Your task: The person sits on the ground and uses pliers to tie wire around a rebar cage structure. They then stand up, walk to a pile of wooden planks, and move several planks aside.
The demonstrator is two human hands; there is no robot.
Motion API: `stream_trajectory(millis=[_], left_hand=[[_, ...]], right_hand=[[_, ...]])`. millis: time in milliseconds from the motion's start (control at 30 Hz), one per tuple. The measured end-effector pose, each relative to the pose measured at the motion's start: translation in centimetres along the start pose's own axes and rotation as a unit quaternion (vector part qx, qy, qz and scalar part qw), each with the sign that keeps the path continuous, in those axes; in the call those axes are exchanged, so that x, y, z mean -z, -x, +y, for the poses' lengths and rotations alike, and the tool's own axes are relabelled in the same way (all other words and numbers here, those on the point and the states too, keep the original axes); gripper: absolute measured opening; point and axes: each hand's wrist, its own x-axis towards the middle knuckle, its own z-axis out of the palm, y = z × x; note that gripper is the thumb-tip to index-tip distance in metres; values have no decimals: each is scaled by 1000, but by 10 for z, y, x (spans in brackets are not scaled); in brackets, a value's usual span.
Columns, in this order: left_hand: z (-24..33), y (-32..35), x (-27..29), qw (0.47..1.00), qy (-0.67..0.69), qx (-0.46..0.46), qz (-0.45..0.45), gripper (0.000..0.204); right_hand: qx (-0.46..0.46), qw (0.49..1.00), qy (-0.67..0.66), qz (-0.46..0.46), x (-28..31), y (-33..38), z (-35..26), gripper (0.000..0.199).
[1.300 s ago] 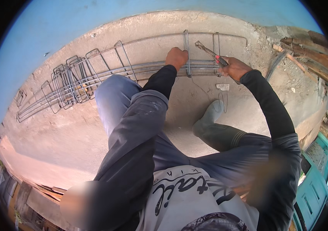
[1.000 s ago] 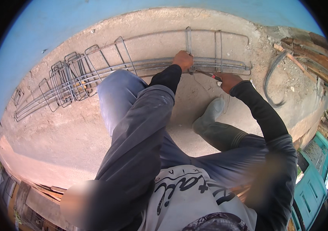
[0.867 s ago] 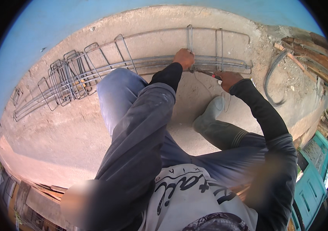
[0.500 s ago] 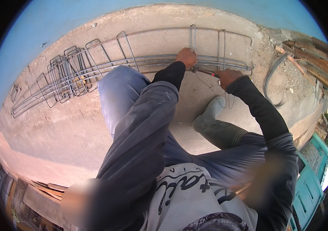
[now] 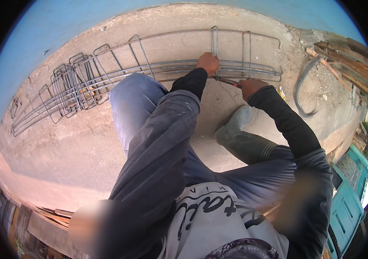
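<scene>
A long cage of steel rebar (image 5: 173, 67) lies on the ground in front of me, with rectangular stirrups spaced along it. My left hand (image 5: 208, 63) is closed around the bars at the foot of an upright stirrup (image 5: 214, 39). Just right of it, my right hand (image 5: 253, 88) grips pincers (image 5: 228, 80) with red on the handles. Their jaws sit at the near bar, below my left fist, where the bar meets the stirrup. Thin tie wire (image 5: 231, 96) dangles by the jaws; the exact bite of the jaws is too small to make out.
Several stirrups (image 5: 74, 84) are bunched on the cage's left part. A bundle of thin wire (image 5: 301, 93) lies to the right, near stacked wooden boards (image 5: 349, 60). My right boot (image 5: 240, 136) stands close below the pincers. Teal panels (image 5: 349, 207) are at the lower right.
My right hand and the pincers have shifted slightly left, toward my left hand. My left hand keeps its hold on the bars.
</scene>
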Motion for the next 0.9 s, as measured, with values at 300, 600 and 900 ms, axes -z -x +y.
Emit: stream_trajectory(millis=[300,600,900], left_hand=[[30,-5,-5,964,212,163,12,34],[37,12,15,970,161,179,38,31],[86,81,15,895,220,331,205,43]], right_hand=[[-128,982,-137,6,-86,19,-12,27],[-194,928,-305,91,-165,9,-42,30],[-92,514,-831,-193,-154,10,-4,31]])
